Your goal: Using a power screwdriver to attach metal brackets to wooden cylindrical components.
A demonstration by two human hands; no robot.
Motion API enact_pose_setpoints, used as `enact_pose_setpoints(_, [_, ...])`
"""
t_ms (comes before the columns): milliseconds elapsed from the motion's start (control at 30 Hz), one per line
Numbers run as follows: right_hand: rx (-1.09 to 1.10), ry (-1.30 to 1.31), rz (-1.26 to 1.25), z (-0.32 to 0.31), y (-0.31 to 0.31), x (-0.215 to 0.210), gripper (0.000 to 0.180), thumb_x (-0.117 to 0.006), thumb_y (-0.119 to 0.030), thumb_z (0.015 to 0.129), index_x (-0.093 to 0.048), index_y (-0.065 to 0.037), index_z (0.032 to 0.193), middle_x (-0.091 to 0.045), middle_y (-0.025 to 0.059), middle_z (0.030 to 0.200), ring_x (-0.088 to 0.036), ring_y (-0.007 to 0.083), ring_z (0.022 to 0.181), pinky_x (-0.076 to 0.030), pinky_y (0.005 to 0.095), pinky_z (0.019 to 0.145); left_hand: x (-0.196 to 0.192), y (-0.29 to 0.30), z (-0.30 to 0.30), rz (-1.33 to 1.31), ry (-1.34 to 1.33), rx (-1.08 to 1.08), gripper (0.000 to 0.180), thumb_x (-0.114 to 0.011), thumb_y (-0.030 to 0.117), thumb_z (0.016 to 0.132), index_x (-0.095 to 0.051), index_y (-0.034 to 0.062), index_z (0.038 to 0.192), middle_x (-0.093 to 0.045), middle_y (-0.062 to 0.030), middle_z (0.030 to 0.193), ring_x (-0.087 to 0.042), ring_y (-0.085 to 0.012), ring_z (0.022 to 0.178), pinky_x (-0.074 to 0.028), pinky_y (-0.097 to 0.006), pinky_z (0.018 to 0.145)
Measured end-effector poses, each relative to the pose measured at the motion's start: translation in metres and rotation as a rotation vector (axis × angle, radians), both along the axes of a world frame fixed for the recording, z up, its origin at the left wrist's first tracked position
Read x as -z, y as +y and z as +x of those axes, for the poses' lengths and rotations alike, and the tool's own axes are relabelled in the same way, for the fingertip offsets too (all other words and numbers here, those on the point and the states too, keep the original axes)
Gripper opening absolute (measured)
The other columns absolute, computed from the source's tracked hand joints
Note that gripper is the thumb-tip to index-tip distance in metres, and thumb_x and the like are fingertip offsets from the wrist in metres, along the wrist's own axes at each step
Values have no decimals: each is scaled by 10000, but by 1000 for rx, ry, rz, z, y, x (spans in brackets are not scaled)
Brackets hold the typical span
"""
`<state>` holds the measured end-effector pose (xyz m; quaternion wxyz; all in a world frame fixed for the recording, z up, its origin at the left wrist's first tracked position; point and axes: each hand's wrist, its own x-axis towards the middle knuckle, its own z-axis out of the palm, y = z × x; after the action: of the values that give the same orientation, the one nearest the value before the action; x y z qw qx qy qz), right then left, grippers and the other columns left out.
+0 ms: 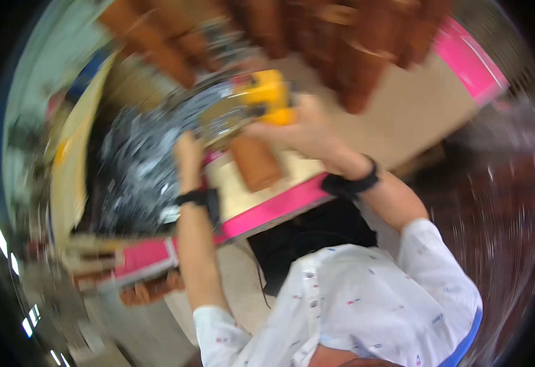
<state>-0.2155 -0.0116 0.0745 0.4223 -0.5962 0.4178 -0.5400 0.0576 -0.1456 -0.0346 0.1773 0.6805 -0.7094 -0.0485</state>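
Note:
My right hand (301,128) is closed around a yellow-and-black handheld tool (270,96), too smeared by motion to name its kind. On the tool's left side is a shiny, olive-tinted part (223,119). My left hand (188,153) is beside the left edge of that part, its fingers blurred; I cannot tell if it grips anything. Below the tool, a reddish-brown wooden piece (256,164) lies on the pale tabletop (237,202). Close to my left hand is crumpled, shiny dark plastic (136,165).
Several reddish-brown wooden pieces (359,55) stand or lie along the far side. Bright pink strips (279,205) edge the work surface. A yellowish carton wall (74,153) rises at the left around the dark plastic. Plastic-wrapped brown goods (487,214) are at the right.

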Motion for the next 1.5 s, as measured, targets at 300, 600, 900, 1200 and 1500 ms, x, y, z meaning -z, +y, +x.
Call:
enact_pose_setpoints(300, [145,17,-336,-13,0,10,449,-791,-272,705,-571,4,983,-655,173,797,-664,323,750,-506,366,680,-17,-18,-5,275,-45,78,498,-774,392,731,-643,-65,878,-673,-257,853,-667,-391,828,-501,-417,727])
enact_pose_setpoints(600, [120,-33,-344,-9,-2,9,430,-791,-256,695,-566,15,943,-640,183,779,-648,338,738,-494,363,666,1,-35,15,342,472,57,358,-634,109,844,-554,-37,1160,-637,-115,800,-561,-124,578,-414,-247,462])
enact_pose_setpoints(900, [116,107,-43,-14,1,2,540,-825,-350,690,-597,41,987,-669,190,820,-677,246,740,-533,357,690,-25,22,11,43,669,113,632,-622,29,821,-410,109,1410,-518,4,666,-434,-88,548,-362,-255,488])
enact_pose_setpoints(1200, [21,-102,-102,-5,-5,-12,300,-774,-188,790,-607,-13,967,-643,22,819,-613,84,693,-512,225,633,-70,97,-44,292,1088,352,564,-682,34,832,-446,35,1344,-644,-56,868,-597,-99,766,-473,-234,644])
enact_pose_setpoints(1500, [22,-92,-132,7,-8,-24,257,-753,-178,809,-608,-12,941,-637,18,767,-607,76,683,-501,225,615,-71,94,-78,251,1094,338,497,-722,29,797,-491,-2,1236,-625,-49,855,-603,-115,796,-478,-242,696])
